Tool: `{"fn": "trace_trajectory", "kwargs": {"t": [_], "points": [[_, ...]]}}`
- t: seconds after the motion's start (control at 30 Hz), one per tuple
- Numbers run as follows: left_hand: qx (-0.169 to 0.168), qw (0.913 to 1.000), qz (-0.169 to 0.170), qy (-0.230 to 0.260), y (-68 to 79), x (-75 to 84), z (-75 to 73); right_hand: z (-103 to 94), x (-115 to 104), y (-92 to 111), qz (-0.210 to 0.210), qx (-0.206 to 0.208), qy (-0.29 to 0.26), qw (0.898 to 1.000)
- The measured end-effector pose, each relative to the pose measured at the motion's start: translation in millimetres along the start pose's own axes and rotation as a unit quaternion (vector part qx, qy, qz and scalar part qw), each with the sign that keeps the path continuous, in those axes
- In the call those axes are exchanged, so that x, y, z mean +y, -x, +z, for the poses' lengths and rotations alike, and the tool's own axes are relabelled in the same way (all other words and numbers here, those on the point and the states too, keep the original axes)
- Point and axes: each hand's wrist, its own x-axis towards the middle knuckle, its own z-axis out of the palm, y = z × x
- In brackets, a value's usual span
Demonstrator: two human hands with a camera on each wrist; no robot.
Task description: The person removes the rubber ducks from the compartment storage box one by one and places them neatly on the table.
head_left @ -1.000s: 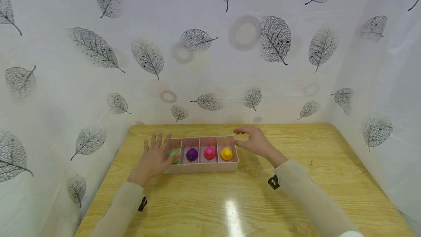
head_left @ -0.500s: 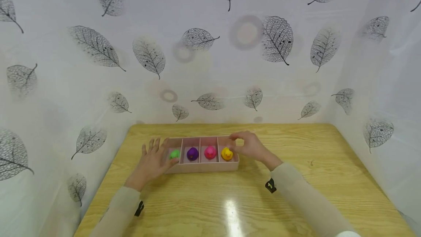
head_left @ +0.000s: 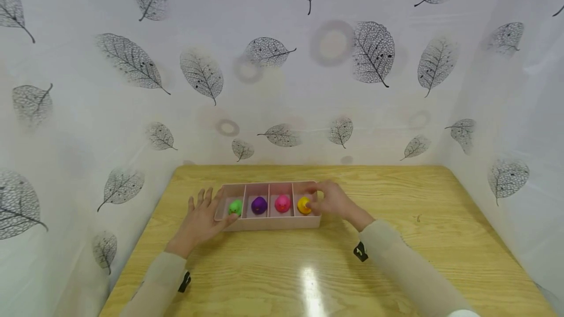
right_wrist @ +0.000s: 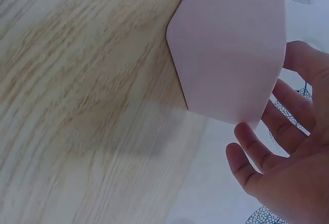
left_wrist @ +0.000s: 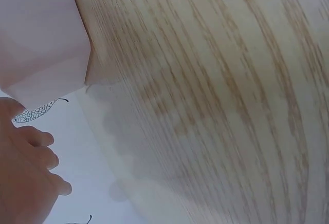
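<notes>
At far left, the left hand (head_left: pixel 198 221) is being held with fingers spread and extended beside the left end of the box (head_left: pixel 270 223), nothing being gripped by it; the thumb is being laid across the front corner. The box is being supported by the table (head_left: pixel 264 273). In its leftmost compartment the green duck (head_left: pixel 235 208) is being partly overlapped by that thumb; whether it is being touched cannot be told. Next, the purple duck (head_left: pixel 259 205) and the pink duck (head_left: pixel 282 203) are each being held in a separate compartment, untouched. In the rightmost compartment the yellow duck (head_left: pixel 303 205) is being partly covered by the thumb of the right hand (head_left: pixel 337 202). The right index finger and thumb are being held curved and apart above it; whether a pinch is being made cannot be told. The other fingers are being shown loosely bent outside the end wall.

Hazards are being judged as follows: the rounded duck could be rolled aside if only its edge were being pinched; the box could be dragged if its end wall were being caught by the lower fingers while too little restraint was being supplied at left.
</notes>
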Motion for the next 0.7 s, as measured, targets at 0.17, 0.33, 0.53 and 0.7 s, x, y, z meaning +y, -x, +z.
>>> {"fn": "trace_trajectory", "kwargs": {"t": [0.17, 0.33, 0.53, 0.7], "points": [[-0.001, 1.0000, 0.002, -0.001, 0.0, -0.5, 1.7, 2.0, -2, 0, -0.007, -0.002, 0.008, 1.000], [-0.001, 1.0000, 0.000, -0.004, -0.5, -1.7, 3.3, 5.2, -1, -2, -0.026, -0.006, 0.033, 0.999], [-0.009, 1.0000, -0.003, -0.002, -0.4, 0.0, 2.9, 12.9, -1, -2, -0.014, -0.004, 0.079, 0.997], [-0.013, 0.9999, -0.004, 0.004, -1.1, 1.0, 2.2, 15.8, -1, -5, -0.001, -0.007, 0.109, 0.994]]}}
